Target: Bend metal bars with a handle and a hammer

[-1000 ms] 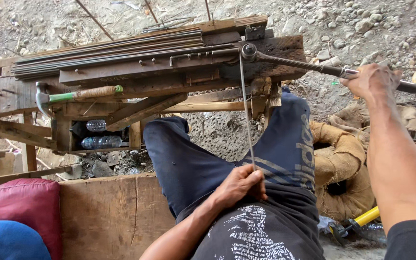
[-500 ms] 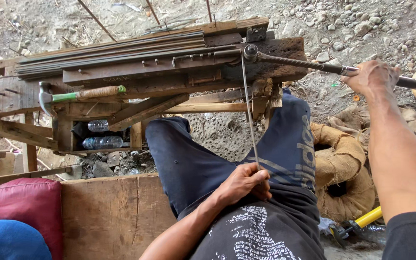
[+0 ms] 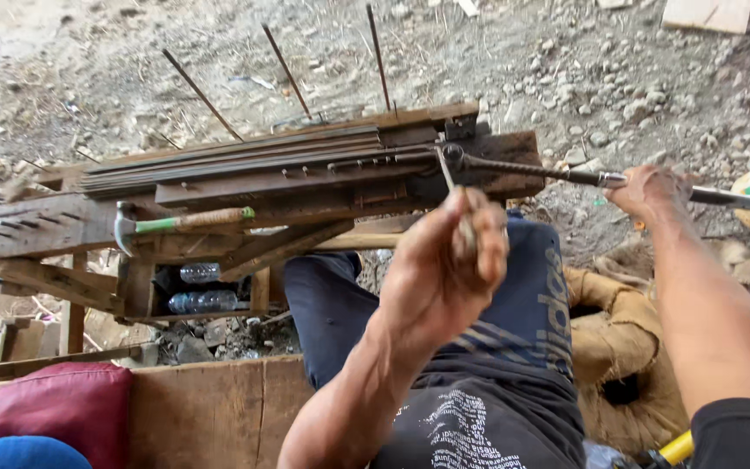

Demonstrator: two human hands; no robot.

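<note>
My left hand (image 3: pixel 444 274) is raised in front of my knees, fingers closed around a thin steel rod (image 3: pixel 443 170) whose far end sits at the bending pin on the wooden bench (image 3: pixel 28 227). My right hand (image 3: pixel 653 191) grips the long metal bending lever (image 3: pixel 531 167), which runs from the pin out to the right. A bundle of straight steel rods (image 3: pixel 236 161) lies along the bench top. My legs in dark blue shorts (image 3: pixel 531 304) are under the bench.
A hammer with a green and wooden handle (image 3: pixel 180 221) rests on the bench's lower rail. Plastic bottles (image 3: pixel 201 300) lie beneath. Several thin bars (image 3: pixel 288 61) stick up from the gravel ground. A red cushion (image 3: pixel 41 412) and brown sacks (image 3: pixel 618 343) flank me.
My left hand has lifted from my lap up toward the bench, carrying the thin rod's near end with it. The right hand has stayed on the lever.
</note>
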